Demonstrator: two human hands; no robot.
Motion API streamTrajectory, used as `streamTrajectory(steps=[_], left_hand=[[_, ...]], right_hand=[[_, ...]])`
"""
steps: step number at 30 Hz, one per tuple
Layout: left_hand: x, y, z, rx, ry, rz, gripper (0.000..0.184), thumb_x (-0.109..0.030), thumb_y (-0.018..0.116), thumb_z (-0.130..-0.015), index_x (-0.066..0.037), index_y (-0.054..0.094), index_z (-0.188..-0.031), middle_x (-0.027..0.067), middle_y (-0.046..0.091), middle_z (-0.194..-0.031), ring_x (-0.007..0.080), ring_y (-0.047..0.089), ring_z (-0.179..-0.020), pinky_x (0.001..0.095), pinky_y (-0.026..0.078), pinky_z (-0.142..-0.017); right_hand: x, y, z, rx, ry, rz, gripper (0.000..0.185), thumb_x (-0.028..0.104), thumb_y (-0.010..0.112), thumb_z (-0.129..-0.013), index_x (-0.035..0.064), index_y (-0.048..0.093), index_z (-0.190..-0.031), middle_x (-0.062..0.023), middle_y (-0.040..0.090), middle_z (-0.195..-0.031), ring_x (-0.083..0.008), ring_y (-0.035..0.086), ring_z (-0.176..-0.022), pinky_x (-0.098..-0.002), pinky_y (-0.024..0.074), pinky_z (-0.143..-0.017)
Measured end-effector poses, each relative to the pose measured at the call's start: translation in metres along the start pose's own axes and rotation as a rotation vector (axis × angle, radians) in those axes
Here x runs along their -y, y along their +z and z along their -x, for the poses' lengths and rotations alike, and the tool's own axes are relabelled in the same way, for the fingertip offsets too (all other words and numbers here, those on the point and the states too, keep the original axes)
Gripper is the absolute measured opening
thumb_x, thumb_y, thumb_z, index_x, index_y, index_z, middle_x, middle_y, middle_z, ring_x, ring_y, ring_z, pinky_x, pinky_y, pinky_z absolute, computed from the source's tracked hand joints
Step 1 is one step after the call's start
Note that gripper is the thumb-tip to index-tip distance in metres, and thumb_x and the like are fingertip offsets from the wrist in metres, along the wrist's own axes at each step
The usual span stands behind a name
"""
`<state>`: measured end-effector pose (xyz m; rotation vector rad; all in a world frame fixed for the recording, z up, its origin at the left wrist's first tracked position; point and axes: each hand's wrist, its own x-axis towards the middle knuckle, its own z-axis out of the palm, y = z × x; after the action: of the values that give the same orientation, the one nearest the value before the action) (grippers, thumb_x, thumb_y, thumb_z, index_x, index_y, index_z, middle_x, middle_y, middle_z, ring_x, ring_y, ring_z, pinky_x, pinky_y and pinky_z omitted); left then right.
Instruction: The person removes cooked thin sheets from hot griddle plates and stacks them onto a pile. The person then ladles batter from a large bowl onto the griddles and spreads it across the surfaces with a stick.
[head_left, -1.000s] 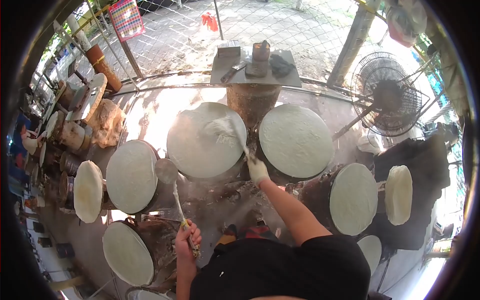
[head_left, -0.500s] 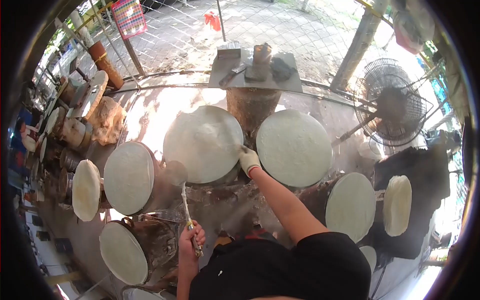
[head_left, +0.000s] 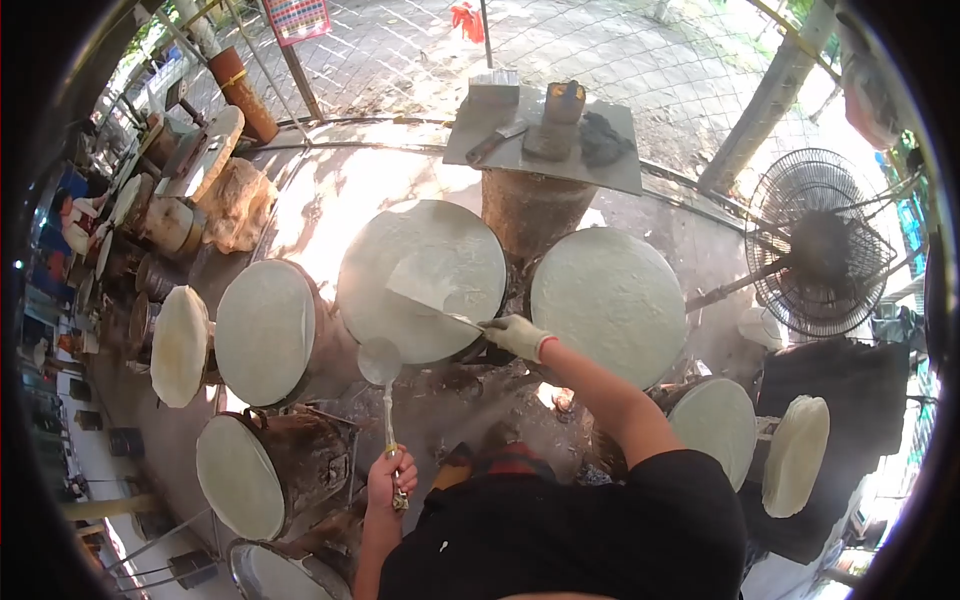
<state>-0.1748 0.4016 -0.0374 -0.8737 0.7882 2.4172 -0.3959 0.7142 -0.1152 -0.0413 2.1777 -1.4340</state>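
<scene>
two large round plates are seen side by side near the middle of the frame, a left plate [head_left: 390, 225] and a right plate [head_left: 607, 300], each with a pale coating. over the left plate, a whitish wedge is angled; whether it is a flat blade or a lifted flap of the coating cannot be told. beside it, a rumpled patch [head_left: 467, 303] is seen in an otherwise mostly smooth surface, so the coating is judged to have been freshly disturbed there and to be partway through being worked.

at that plate's lower right edge, the narrow end of the wedge is pinched by the curled fingers of the gloved right hand [head_left: 515, 338]. a round-headed ladle [head_left: 379, 361] is held head up, lower left of centre, its handle grasped in the closed fingers of the left hand [head_left: 392, 478].

a knife [head_left: 495, 142] is laid on the grey board [head_left: 622, 178] at upper centre. on the patterned placard [head_left: 298, 18], upper left, no writing or brand can be read.
</scene>
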Motion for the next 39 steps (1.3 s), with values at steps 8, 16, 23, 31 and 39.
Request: streamTrajectory(steps=[8, 16, 23, 31, 39], left_hand=[[-0.023, 0.025, -0.036, -0.182, 0.104, -0.327, 0.009, -0.012, 0.053, -0.091, -0.008, 0.045, -0.091, 0.0012, 0.040, -0.062, 0.0082, 0.035, -0.040, 0.0240, 0.030, -0.033], [0.009, 0.058, -0.089, -0.311, 0.296, -0.793, 0.015, -0.012, 0.052, -0.089, -0.003, 0.040, -0.093, 0.0050, 0.045, -0.063, 0.0126, 0.044, -0.040, 0.0289, 0.038, -0.034], [-0.036, 0.052, -0.036, 0.101, 0.119, -0.127, 0.006, -0.007, 0.047, -0.091, -0.004, 0.046, -0.096, 0.0016, 0.039, -0.063, 0.0079, 0.035, -0.039, 0.0235, 0.031, -0.034], [-0.036, 0.069, 0.005, 0.034, 0.059, -0.084, 0.005, -0.011, 0.048, -0.095, -0.006, 0.048, -0.097, -0.0022, 0.039, -0.063, 0.0042, 0.034, -0.043, 0.0205, 0.031, -0.036], [-0.035, 0.000, 0.106, -0.040, 0.108, 0.272, 0.004, -0.009, 0.047, -0.094, -0.005, 0.048, -0.094, -0.0016, 0.041, -0.065, 0.0029, 0.036, -0.044, 0.0178, 0.031, -0.036]], right_hand=[[0.007, 0.009, -0.016, -0.004, 0.032, -0.042, 0.037, 0.027, 0.056, -0.092, 0.0041, 0.063, -0.120, 0.0012, 0.056, -0.072, -0.0082, 0.045, -0.061, -0.0256, 0.0400, -0.055], [-0.146, 0.158, 0.012, -0.335, 0.188, -0.822, 0.035, 0.039, 0.062, -0.090, 0.0198, 0.065, -0.119, 0.0022, 0.056, -0.072, -0.0073, 0.043, -0.049, -0.0260, 0.0351, -0.043], [-0.006, 0.101, 0.063, -0.246, 0.390, -0.730, 0.032, 0.031, 0.061, -0.091, 0.0158, 0.065, -0.119, 0.0014, 0.055, -0.067, -0.0077, 0.042, -0.050, -0.0245, 0.0347, -0.045], [-0.029, 0.101, 0.041, -0.046, -0.055, -0.172, 0.044, 0.032, 0.060, -0.090, 0.0072, 0.059, -0.127, -0.0029, 0.064, -0.090, -0.0099, 0.055, -0.070, -0.0254, 0.0466, -0.067], [-0.013, 0.116, 0.035, -0.307, 0.270, -0.679, 0.042, 0.036, 0.062, -0.090, 0.0128, 0.058, -0.124, 0.0020, 0.055, -0.073, -0.0068, 0.047, -0.053, -0.0229, 0.0350, -0.041]])
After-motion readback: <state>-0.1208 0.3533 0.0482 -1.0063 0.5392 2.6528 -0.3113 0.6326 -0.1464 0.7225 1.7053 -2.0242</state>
